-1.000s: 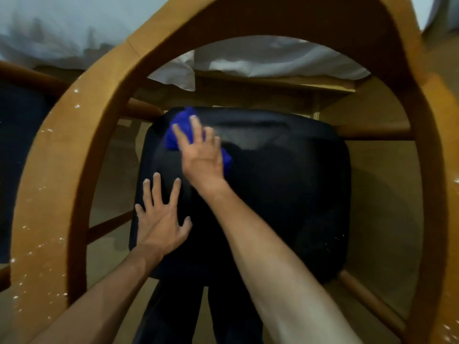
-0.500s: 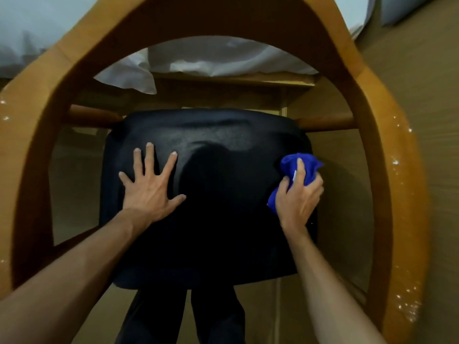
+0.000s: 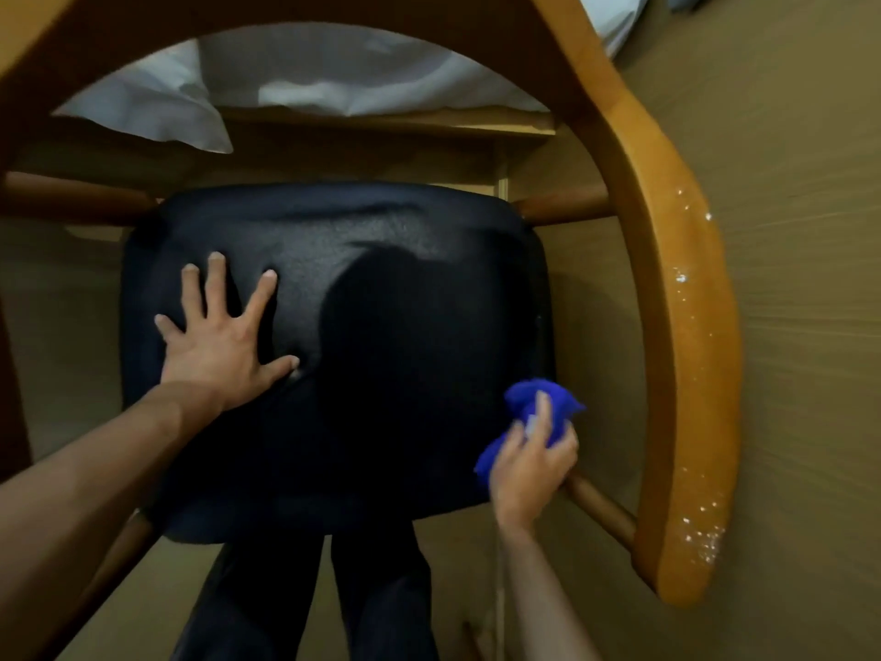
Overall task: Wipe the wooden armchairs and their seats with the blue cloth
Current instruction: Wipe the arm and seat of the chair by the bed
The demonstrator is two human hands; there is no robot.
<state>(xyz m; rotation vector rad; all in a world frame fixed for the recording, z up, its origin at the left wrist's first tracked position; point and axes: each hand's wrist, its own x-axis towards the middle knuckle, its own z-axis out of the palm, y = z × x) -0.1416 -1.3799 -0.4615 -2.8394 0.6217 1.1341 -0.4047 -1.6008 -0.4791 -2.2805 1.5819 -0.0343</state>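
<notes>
I look straight down on a wooden armchair whose curved arm and back rail arches around a dark padded seat. My left hand lies flat on the seat's left half, fingers spread. At the seat's near right corner my right hand is closed on the bunched blue cloth, pressing it against the seat's edge. White specks dot the right armrest.
A white sheet hangs over a wooden bed frame just beyond the chair. Round wooden stretchers join the legs under the seat. Tan carpet spreads to the right. My dark trouser legs stand against the seat's front.
My right hand has swept the blue cloth from the seat's far left across to its right side, then down to the near right corner. My left hand stayed flat on the seat.
</notes>
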